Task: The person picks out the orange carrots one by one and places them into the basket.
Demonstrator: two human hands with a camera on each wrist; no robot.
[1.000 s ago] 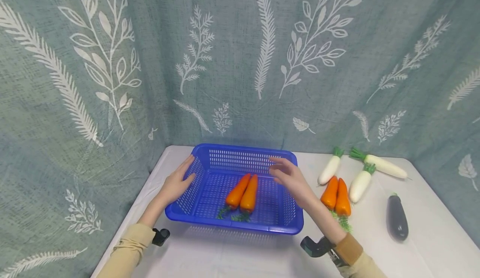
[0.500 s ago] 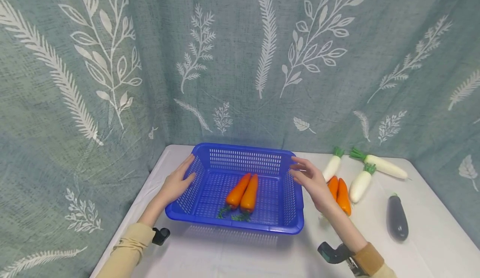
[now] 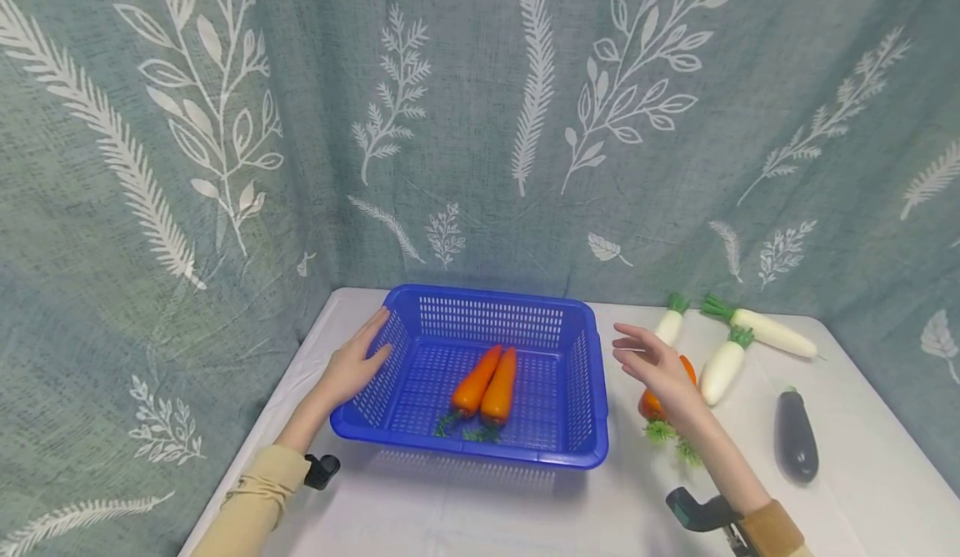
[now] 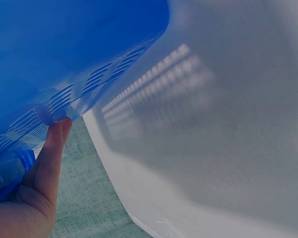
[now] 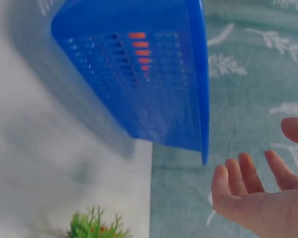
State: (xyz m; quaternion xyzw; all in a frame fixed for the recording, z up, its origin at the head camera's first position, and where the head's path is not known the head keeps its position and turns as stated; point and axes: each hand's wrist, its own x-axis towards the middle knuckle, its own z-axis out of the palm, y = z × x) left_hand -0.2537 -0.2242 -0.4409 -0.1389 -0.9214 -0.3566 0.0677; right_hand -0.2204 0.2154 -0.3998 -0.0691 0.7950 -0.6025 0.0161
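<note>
The blue plastic basket (image 3: 480, 447) stands on the white table with two carrots (image 3: 501, 390) inside. My left hand (image 3: 351, 372) holds its left side, the thumb over the rim. In the left wrist view, fingers (image 4: 52, 148) of that hand lie against the slotted outer wall. My right hand (image 3: 660, 373) hovers to the right of the basket, apart from it, with loosely bent fingers and nothing in them. Behind it, another pair of carrots (image 3: 651, 405) is partly hidden; their green tops (image 5: 97, 225) show in the right wrist view.
Right of the basket lie white radishes: one (image 3: 670, 325) behind my right hand, one (image 3: 722, 372) farther right and a long one (image 3: 776, 333) at the back. An eggplant (image 3: 795, 436) is near the right edge. A leaf-patterned curtain (image 3: 480, 123) hangs behind the table.
My right hand has moved right, from over the basket's right side to beside the basket, in front of the second carrot pair. My left hand and the carrots in the basket stay put.
</note>
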